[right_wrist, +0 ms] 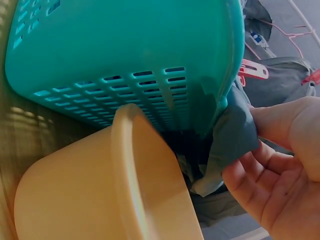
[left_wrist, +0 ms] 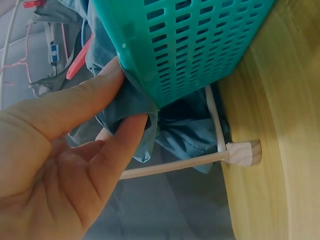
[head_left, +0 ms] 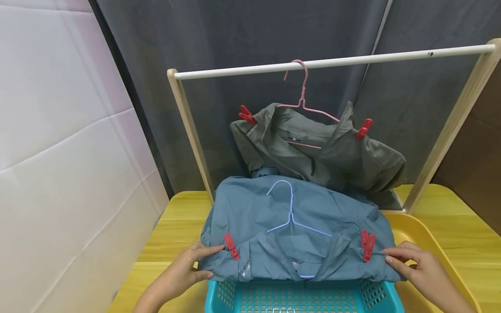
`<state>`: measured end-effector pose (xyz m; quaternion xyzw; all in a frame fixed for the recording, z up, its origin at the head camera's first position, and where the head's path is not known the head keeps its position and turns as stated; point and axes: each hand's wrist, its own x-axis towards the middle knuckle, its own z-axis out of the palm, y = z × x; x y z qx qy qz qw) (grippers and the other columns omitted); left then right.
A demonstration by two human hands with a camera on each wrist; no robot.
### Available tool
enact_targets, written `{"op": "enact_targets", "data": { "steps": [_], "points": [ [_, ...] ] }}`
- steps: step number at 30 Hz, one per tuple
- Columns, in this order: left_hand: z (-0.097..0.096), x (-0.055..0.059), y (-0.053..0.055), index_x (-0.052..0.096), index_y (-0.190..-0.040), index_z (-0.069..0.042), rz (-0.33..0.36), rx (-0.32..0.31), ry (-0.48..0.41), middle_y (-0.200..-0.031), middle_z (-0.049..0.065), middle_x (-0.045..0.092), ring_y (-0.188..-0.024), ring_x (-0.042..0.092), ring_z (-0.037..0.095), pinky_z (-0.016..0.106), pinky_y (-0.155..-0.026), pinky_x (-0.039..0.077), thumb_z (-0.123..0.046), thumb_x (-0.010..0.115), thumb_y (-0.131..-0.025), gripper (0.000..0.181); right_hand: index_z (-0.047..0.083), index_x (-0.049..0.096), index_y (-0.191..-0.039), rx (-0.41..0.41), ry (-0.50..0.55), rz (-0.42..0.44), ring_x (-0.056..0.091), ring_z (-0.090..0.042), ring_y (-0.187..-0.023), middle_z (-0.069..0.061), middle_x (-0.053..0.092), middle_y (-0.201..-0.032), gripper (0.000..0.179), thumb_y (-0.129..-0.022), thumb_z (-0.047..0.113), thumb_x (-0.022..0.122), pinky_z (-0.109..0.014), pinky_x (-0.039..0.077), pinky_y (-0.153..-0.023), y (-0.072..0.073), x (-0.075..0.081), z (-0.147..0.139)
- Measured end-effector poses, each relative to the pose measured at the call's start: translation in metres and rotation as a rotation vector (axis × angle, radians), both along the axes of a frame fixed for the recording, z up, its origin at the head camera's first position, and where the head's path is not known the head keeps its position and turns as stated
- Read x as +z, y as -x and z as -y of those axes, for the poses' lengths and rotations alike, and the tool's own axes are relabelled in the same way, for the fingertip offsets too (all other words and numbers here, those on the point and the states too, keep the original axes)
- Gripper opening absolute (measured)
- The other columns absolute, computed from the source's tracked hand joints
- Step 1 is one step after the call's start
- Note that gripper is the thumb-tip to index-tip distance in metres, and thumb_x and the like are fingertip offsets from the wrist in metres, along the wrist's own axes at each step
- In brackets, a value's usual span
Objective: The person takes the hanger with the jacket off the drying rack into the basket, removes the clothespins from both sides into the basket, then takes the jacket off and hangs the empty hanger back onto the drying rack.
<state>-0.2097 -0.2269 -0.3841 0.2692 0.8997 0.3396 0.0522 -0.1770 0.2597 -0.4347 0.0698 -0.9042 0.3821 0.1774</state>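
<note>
A blue-grey jacket [head_left: 250,204] lies draped over the turquoise basket [head_left: 297,295]. Inside its neck sits a light blue clothes hanger [head_left: 291,213], hook pointing up and away. One red clothespin [head_left: 232,246] clips the jacket's left shoulder, and another red clothespin [head_left: 368,246] is on the right shoulder. At the left edge my left hand [head_left: 178,274] pinches the cloth between thumb and fingers, beside the basket rim in the left wrist view. My right hand [head_left: 419,265] pinches the jacket's right edge, with a fold of cloth [right_wrist: 232,132] showing between thumb and fingers in the right wrist view.
Behind stands a wooden rack with a white rail [head_left: 242,70]. From it a grey-green jacket [head_left: 336,148] hangs on a pink hanger [head_left: 303,87] with two red clothespins. A yellow tub [head_left: 415,226] stands right of the basket on the yellow wooden table [head_left: 176,230].
</note>
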Motion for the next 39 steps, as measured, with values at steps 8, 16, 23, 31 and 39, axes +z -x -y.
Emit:
{"op": "enact_targets", "data": {
  "steps": [8,16,23,31,39],
  "points": [
    [0.001,0.0,0.002,0.057,-0.125,-0.007,0.0,-0.011,0.012,-0.11,0.013,0.053,-0.103,0.049,0.029,0.034,-0.08,0.046,-0.008,0.071,-0.077,0.05,0.002,0.071,-0.089,0.074,-0.012,-0.001,0.049,-0.004,-0.065,0.01,0.059,-0.077,0.009,-0.081,0.004,0.068,-0.023,0.045,-0.052,0.002,-0.002,-0.005],
    [0.001,0.002,0.002,0.059,-0.123,-0.007,0.023,-0.011,0.013,-0.117,0.018,0.052,-0.106,0.048,0.033,0.04,-0.082,0.046,-0.008,0.072,-0.077,0.048,0.004,0.069,-0.094,0.276,-0.019,0.048,0.053,-0.001,-0.07,0.018,0.061,-0.085,0.013,-0.082,0.002,0.065,-0.023,0.045,-0.051,0.011,0.002,-0.019],
    [0.0,0.002,0.001,0.059,-0.122,-0.008,0.034,-0.007,0.008,-0.117,0.017,0.052,-0.105,0.048,0.033,0.039,-0.082,0.046,-0.007,0.071,-0.077,0.047,0.001,0.067,-0.098,0.397,-0.093,0.019,0.055,-0.001,-0.074,0.014,0.062,-0.088,0.017,-0.082,0.0,0.065,-0.022,0.048,-0.057,0.023,0.021,-0.028],
    [0.0,0.002,0.0,0.059,-0.122,-0.008,0.036,0.005,0.004,-0.117,0.018,0.053,-0.105,0.048,0.033,0.039,-0.081,0.046,-0.007,0.071,-0.077,0.047,-0.004,0.065,-0.101,0.413,-0.11,0.037,0.057,-0.001,-0.075,0.012,0.064,-0.089,0.019,-0.084,0.003,0.063,-0.023,0.048,-0.057,0.036,0.043,-0.024],
    [-0.001,0.002,0.0,0.059,-0.122,-0.008,0.048,0.008,-0.004,-0.122,0.021,0.051,-0.109,0.047,0.037,0.044,-0.082,0.045,-0.007,0.071,-0.077,0.047,-0.005,0.065,-0.102,0.516,-0.095,0.037,0.058,-0.004,-0.077,0.007,0.065,-0.092,0.02,-0.084,0.002,0.063,-0.024,0.049,-0.059,0.046,0.055,-0.016]
  ]
}}
